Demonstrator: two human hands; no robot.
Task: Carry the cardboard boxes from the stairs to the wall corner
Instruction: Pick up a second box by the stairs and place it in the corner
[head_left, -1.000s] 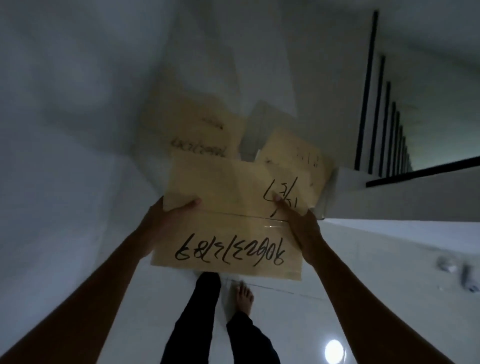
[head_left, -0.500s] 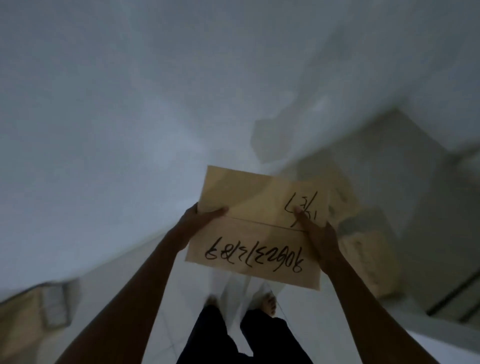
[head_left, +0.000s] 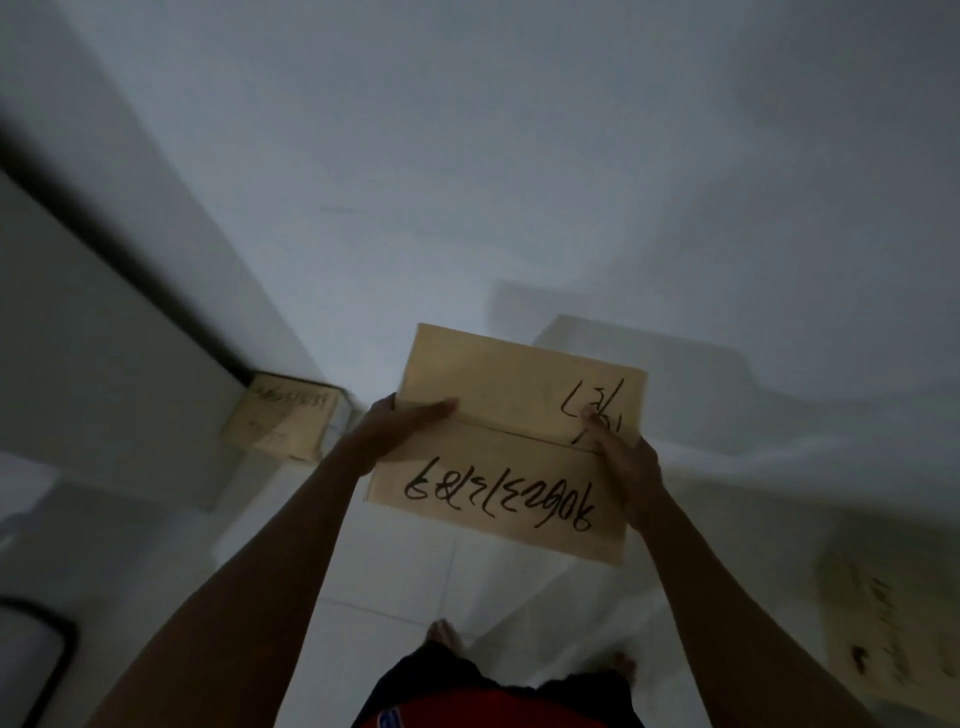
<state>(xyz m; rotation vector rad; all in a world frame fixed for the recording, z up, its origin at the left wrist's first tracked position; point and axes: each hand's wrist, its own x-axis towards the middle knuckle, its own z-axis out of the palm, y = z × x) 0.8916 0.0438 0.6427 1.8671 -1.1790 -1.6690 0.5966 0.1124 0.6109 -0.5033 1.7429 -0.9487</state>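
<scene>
I hold a tan cardboard box (head_left: 498, 415) with black handwriting on its top flaps, at chest height over the floor. My left hand (head_left: 402, 423) grips its left edge, thumb lying across the top. My right hand (head_left: 626, 467) grips its right side, fingers on the top flap. A second cardboard box (head_left: 283, 418) with writing sits on the floor at the left, against a wall corner. At the right edge lies a third, blurred cardboard box (head_left: 893, 623), low on the floor.
White tiled floor (head_left: 395, 571) lies under my bare feet (head_left: 444, 636). A white wall (head_left: 519, 182) fills the view ahead. A dark vertical edge (head_left: 135, 244) runs down to the left box. A dark-rimmed object (head_left: 36, 654) shows at the bottom left.
The view has swung left: the stairs, railing and stacked boxes have left the frame, and the box by the left corner has come nearer. Both hands keep the same grip on the box.
</scene>
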